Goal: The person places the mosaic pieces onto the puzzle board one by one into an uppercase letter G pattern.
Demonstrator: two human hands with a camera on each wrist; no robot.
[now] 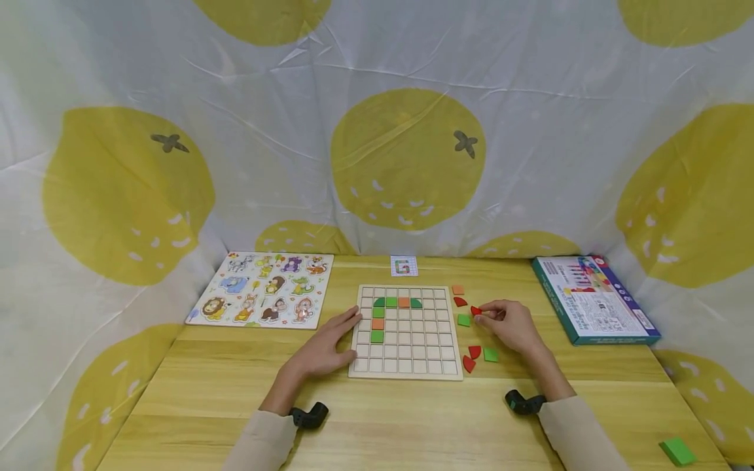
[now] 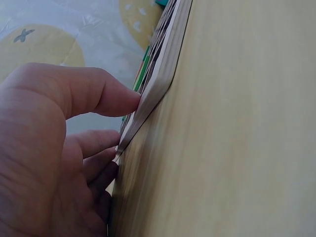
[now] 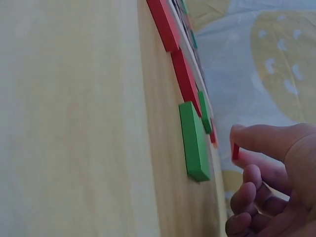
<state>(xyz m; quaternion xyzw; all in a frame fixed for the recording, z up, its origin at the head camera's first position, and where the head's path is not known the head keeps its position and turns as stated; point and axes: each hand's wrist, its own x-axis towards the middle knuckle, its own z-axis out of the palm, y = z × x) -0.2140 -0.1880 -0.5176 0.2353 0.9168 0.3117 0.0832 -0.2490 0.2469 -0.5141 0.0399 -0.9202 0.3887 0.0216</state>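
Note:
A wooden grid board (image 1: 412, 366) lies on the table with green, orange and dark green pieces in some of its squares. Against its left edge my left hand (image 1: 325, 347) rests, fingers fairly straight and thumb tip touching the rim in the left wrist view. To the right of the board, my right hand (image 1: 514, 325) pinches a red quarter-circle piece (image 3: 236, 151) between thumb and forefinger, above the table. Around it lie an orange square (image 1: 458, 290), red quarter-circle pieces (image 1: 474, 352), and green squares (image 1: 491, 354).
A small card (image 1: 404, 265) with a coloured grid pattern lies behind the board. An animal puzzle board (image 1: 326, 288) is at the back left, a flat box (image 1: 595, 301) at the right. Another green block (image 1: 677, 451) sits at the front right. A lemon-printed cloth (image 1: 406, 59) hangs behind.

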